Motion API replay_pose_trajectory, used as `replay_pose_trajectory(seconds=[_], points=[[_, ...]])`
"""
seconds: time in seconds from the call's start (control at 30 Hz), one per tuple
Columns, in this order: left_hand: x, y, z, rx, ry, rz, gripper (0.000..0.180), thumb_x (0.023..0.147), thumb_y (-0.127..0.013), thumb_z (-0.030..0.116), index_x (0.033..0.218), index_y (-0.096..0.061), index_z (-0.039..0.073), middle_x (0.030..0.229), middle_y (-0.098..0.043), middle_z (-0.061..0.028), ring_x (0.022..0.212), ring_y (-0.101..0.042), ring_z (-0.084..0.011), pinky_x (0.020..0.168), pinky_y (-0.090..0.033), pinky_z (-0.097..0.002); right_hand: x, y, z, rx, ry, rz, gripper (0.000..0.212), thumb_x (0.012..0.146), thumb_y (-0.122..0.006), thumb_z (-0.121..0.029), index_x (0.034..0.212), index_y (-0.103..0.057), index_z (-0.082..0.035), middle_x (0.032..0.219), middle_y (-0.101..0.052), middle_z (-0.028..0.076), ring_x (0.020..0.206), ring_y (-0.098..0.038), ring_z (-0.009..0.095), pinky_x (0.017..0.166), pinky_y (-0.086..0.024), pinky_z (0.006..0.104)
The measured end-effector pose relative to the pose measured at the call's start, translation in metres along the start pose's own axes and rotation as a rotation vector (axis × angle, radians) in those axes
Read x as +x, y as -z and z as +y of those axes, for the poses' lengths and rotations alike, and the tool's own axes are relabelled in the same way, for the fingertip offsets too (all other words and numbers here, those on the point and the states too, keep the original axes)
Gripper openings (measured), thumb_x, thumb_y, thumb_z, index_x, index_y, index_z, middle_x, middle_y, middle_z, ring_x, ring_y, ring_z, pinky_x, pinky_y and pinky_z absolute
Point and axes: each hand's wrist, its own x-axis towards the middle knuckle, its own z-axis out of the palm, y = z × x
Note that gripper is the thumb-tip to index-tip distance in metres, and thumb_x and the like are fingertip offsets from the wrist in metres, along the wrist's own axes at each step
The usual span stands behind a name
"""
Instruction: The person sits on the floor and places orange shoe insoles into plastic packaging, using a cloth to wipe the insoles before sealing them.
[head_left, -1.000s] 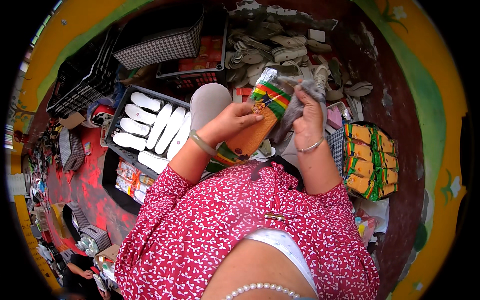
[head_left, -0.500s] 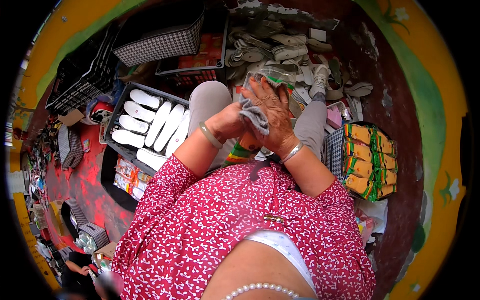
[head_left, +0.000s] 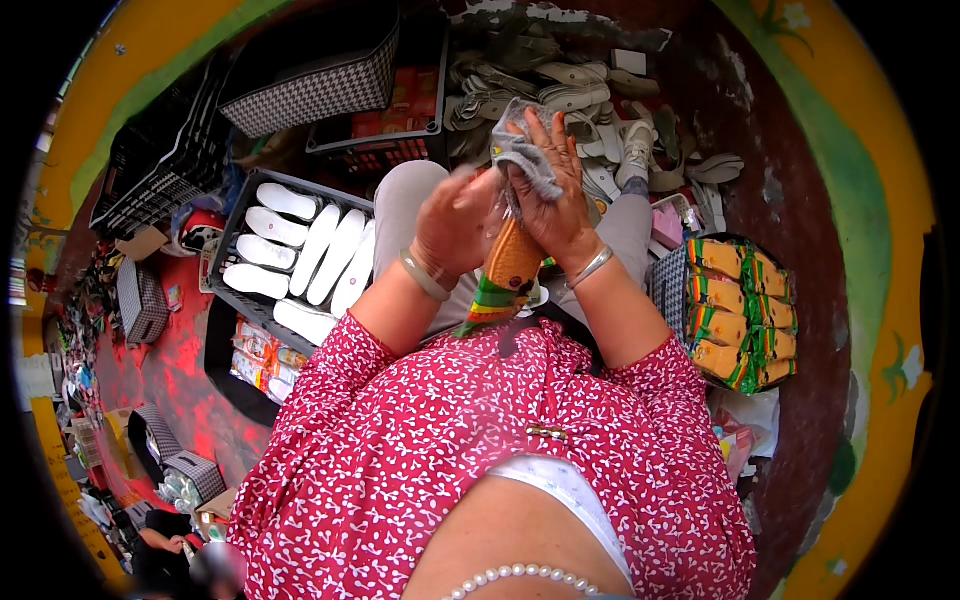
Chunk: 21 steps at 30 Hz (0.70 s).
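Note:
In front of my lap, my right hand [head_left: 558,190] grips a grey knitted cloth [head_left: 528,172], its thumb side against the cloth and its fingers pointing away from me. Just left of it is my left hand [head_left: 455,222], blurred by motion, so its fingers cannot be read. Below and between the hands an orange insole in a clear packet [head_left: 508,262] with green, yellow and red bands stands tilted, its lower end near my shirt. The packet's upper part is hidden by the hands; whether my right hand also holds it, I cannot tell.
White insoles lie in a black crate [head_left: 232,222] at the left. A basket [head_left: 672,300] of orange-and-green insole packets stands at the right. Loose pale insoles [head_left: 575,92] pile up at the back. A houndstooth bin [head_left: 310,95] and a black crate [head_left: 380,148] with red packages are back left.
My left hand has moved left, away from the right hand. The cloth has shifted up with my right hand, and more of the orange insole packet shows.

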Motion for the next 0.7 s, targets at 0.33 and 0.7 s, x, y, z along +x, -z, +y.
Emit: replay_pose_trajectory(seconds=[0.33, 0.7], points=[[-0.006, 0.020, -0.009, -0.151, 0.099, 0.011, 0.086, 0.086, -0.022, 0.070, 0.135, -0.035, -0.001, 0.136, -0.043, -0.0147, 0.124, -0.043, -0.0282, 0.105, -0.031, -0.0419, -0.003, -0.002, -0.005, -0.045, -0.015, -0.044, 0.062, 0.080, -0.061, -0.028, 0.134, -0.041, -0.008, 0.144, -0.031, 0.014, 0.137, -0.020, 0.031, 0.111, -0.012, 0.0440], [-0.007, 0.020, -0.013, -0.119, 0.054, 0.096, 0.083, 0.087, -0.029, 0.067, 0.139, -0.027, 0.002, 0.138, -0.039, -0.0131, 0.125, -0.040, -0.0279, 0.108, -0.026, -0.0416, -0.012, -0.010, -0.003, -0.013, -0.005, -0.076, 0.063, 0.078, -0.062, -0.028, 0.136, -0.040, -0.011, 0.144, -0.032, 0.015, 0.136, -0.023, 0.032, 0.110, -0.013, 0.0473]])
